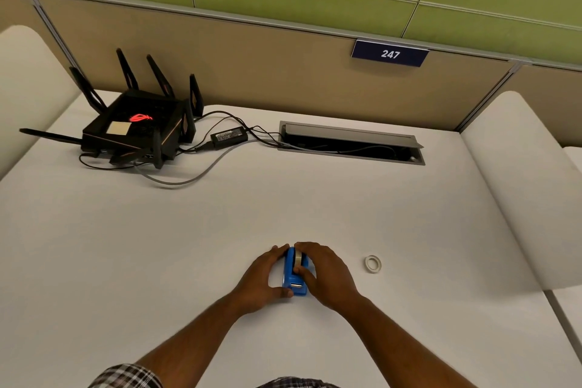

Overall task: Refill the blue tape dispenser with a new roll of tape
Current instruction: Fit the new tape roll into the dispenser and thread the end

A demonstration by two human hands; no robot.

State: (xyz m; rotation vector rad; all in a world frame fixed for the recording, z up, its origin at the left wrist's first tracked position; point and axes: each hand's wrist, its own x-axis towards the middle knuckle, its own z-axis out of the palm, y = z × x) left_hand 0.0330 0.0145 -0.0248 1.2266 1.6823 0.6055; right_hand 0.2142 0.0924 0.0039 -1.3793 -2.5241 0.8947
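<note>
A white worktop (157, 246) runs up to a tan partition under green wall panels, with a dark blue sign (390, 53) reading 247 clipped to the partition's top edge. At the far left sits a black router (135, 126) with upright antennas and a red glowing logo, its cables trailing past a black power brick (229, 136) into an open cable hatch (351, 143) set in the worktop.

Near the front edge, a person has both hands on a blue tape dispenser (294, 274) resting on the worktop. The left hand (261, 277) cups its left side, fingers around the far end and thumb at the near end, its grip closed on the body. The right hand (327, 274) lies over the right side, fingers curled over the tape roll (298, 257) seated in the dispenser, thumb pressing near the middle. To the right, apart from the hands, a small whitish tape ring (373, 263) lies flat.
</note>
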